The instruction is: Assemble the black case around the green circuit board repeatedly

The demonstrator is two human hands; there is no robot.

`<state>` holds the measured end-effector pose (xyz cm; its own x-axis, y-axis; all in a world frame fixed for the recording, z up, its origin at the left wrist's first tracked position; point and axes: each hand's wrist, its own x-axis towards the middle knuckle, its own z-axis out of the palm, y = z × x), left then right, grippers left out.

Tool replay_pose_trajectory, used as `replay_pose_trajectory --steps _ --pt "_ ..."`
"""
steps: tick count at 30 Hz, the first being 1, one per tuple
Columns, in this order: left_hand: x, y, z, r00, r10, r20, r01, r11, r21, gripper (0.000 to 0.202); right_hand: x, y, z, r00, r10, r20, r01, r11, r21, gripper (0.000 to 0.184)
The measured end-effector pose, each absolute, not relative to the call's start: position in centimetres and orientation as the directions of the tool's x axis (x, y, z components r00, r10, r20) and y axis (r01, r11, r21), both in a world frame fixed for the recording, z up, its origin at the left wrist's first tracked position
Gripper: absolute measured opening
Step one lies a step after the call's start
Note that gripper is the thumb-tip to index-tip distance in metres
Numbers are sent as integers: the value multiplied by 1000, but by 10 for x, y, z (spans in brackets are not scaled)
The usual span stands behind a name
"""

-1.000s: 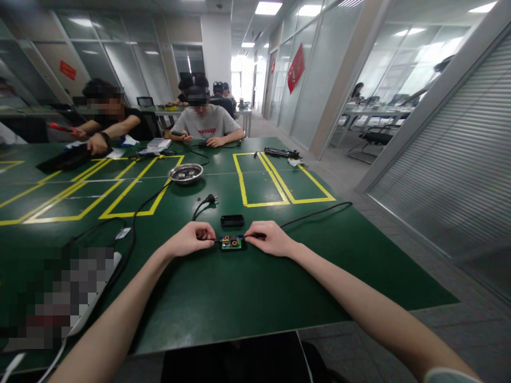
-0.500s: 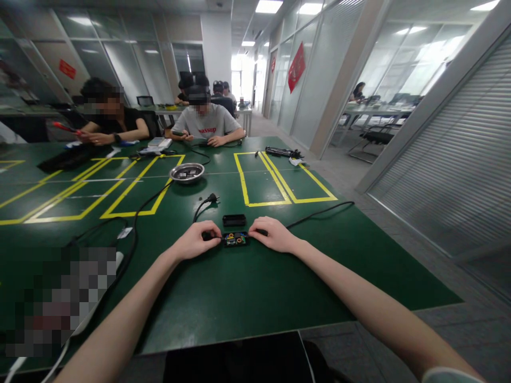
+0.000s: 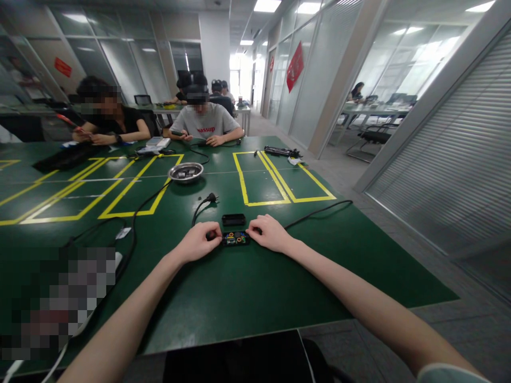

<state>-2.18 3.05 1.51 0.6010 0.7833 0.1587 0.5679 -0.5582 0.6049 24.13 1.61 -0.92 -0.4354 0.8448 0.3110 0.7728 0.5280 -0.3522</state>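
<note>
Between my hands on the green table (image 3: 255, 287) lies a small open black case bottom (image 3: 235, 243), its circuit board (image 3: 236, 237) facing up with coils and coloured parts. My left hand (image 3: 199, 240) pinches at the left end of this case, where a black power cord (image 3: 195, 214) with a plug (image 3: 211, 198) runs behind the fingers. At the other end, my right hand (image 3: 269, 232) is closed in a pinch on a black cable (image 3: 315, 214) that trails off to the right. A matching black cover (image 3: 233, 219) rests hollow side up just beyond the case.
A metal bowl (image 3: 186, 173) with small metal parts stands beyond my left hand. Yellow tape outlines (image 3: 267, 203) mark the table. Black folded gear (image 3: 281, 152) lies at the far edge. A white power strip (image 3: 83, 324), partly blurred, is at left. Two people sit opposite.
My right hand's fingers have curled slightly and its wrist has shifted a little left. My left hand stays at the case's end. The whole view has shifted slightly.
</note>
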Motion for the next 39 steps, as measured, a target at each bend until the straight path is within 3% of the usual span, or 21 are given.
replay_pose_trajectory --steps 3,7,9,12,15,19,24,39 --pt "-18 35 6 510 828 233 632 -545 551 15 243 16 -12 -381 839 388 776 518 -360 8" --pt "-8 44 -7 318 883 346 719 -462 520 25 243 25 -25 -213 876 433 803 409 -434 28" --pt "-4 48 -10 284 894 346 730 -435 526 26 242 31 -32 -202 886 418 789 400 -466 24" --pt "-1 49 -12 241 928 284 640 -372 672 22 240 36 -35 -206 901 383 676 414 -610 19" --pt "-2 47 -11 223 951 212 420 -290 860 22 236 35 -33 -158 943 293 459 333 -823 17" --pt "-7 43 -6 269 949 167 253 -237 938 38 233 29 -28 -139 968 207 221 235 -947 27" --pt "-16 38 0 398 914 82 278 -205 939 42 236 23 -24 -212 956 204 192 245 -950 30" --pt "-18 30 13 514 840 177 311 -374 874 18 247 6 -9 -402 839 367 320 505 -802 22"
